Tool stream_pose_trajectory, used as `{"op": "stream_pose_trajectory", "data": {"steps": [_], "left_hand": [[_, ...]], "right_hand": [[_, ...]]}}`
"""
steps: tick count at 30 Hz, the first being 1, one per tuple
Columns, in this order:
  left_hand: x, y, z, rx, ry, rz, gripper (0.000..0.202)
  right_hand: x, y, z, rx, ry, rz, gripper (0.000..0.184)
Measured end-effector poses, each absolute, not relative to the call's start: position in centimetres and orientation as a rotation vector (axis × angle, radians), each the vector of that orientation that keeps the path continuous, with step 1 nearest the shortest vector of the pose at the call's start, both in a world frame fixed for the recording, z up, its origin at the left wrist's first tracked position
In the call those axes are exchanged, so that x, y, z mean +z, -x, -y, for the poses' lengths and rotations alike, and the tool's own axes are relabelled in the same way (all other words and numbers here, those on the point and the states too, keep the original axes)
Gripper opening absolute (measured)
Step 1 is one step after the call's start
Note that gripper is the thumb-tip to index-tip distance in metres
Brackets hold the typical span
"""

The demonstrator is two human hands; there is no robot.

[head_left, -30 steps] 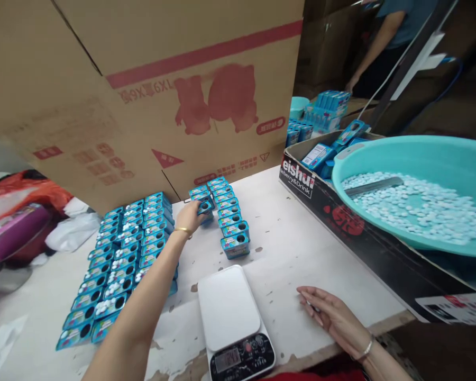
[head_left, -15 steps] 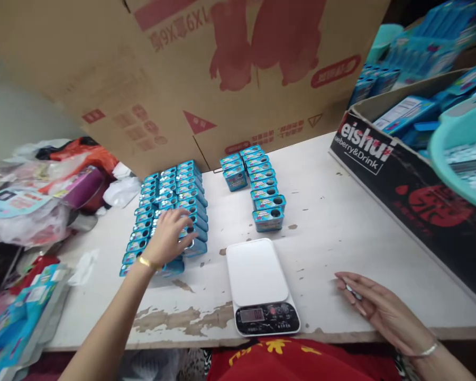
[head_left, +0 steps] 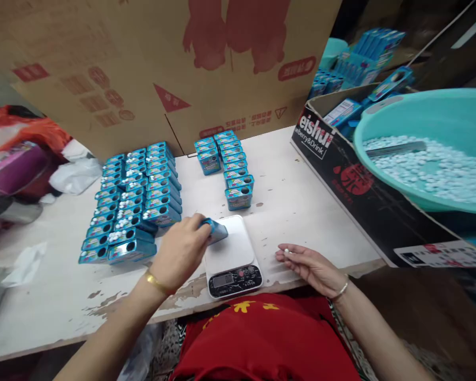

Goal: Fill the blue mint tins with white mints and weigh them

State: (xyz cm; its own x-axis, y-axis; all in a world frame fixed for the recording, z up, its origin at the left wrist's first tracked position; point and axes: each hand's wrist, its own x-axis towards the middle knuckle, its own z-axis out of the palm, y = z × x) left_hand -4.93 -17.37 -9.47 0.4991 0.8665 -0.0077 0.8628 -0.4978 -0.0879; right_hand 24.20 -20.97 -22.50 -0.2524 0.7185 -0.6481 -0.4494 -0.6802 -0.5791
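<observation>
My left hand (head_left: 181, 250) grips a small blue tin (head_left: 216, 230) and holds it over the left edge of the white kitchen scale (head_left: 230, 253). My right hand (head_left: 306, 263) rests palm up on the table right of the scale, fingers loosely curled, with a small white tablet (head_left: 286, 250) at its fingertips. A large block of blue tins (head_left: 134, 198), many showing white tablets, lies left of the scale. A smaller double row of tins (head_left: 230, 165) stands behind the scale.
A tall cardboard sheet (head_left: 143, 63) stands behind the table. At right, a teal basin (head_left: 428, 153) full of white tablets sits in a black carton (head_left: 365, 196) with more blue packs. Plastic bags (head_left: 27, 159) lie at left. The worn white table's (head_left: 63, 301) edge is near me.
My left hand left the back row, reached the large block, picked up a tin and carried it to the scale. My right hand shifted left towards the scale. The camera tilted down.
</observation>
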Motion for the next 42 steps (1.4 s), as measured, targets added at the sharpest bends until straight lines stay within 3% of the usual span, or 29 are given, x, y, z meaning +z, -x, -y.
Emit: {"op": "stream_pose_trajectory", "data": {"steps": [7, 11, 15, 20, 24, 35, 42], "left_hand": [[-11.3, 0.2, 16.0, 0.305, 2.805, 1.36, 0.013], [-9.9, 2.4, 16.5, -0.065, 2.864, 1.397, 0.025], [-9.4, 6.2, 17.9, -0.561, 2.711, 1.772, 0.034], [-11.8, 9.6, 20.5, -0.787, 2.482, 2.138, 0.032], [-13.5, 10.0, 22.0, -0.899, 2.377, 2.169, 0.026], [-15.4, 7.5, 22.6, -0.913, 2.542, 1.65, 0.032], [-16.5, 6.0, 22.4, -0.807, 2.578, 1.59, 0.036]], "right_hand": [[-21.6, -24.5, 22.1, 2.036, 1.214, 0.494, 0.026], [-21.7, -25.0, 22.5, 1.998, 1.25, 0.482, 0.03], [-21.6, -25.0, 22.6, 2.005, 1.294, 0.522, 0.036], [-20.5, -24.5, 21.7, 2.004, 1.298, 0.669, 0.035], [-19.1, -24.0, 20.2, 1.932, 1.333, 0.837, 0.038], [-13.5, -20.7, 16.0, 1.821, 1.195, 1.293, 0.036], [-13.2, -19.0, 15.3, 1.856, 1.129, 1.293, 0.034]]}}
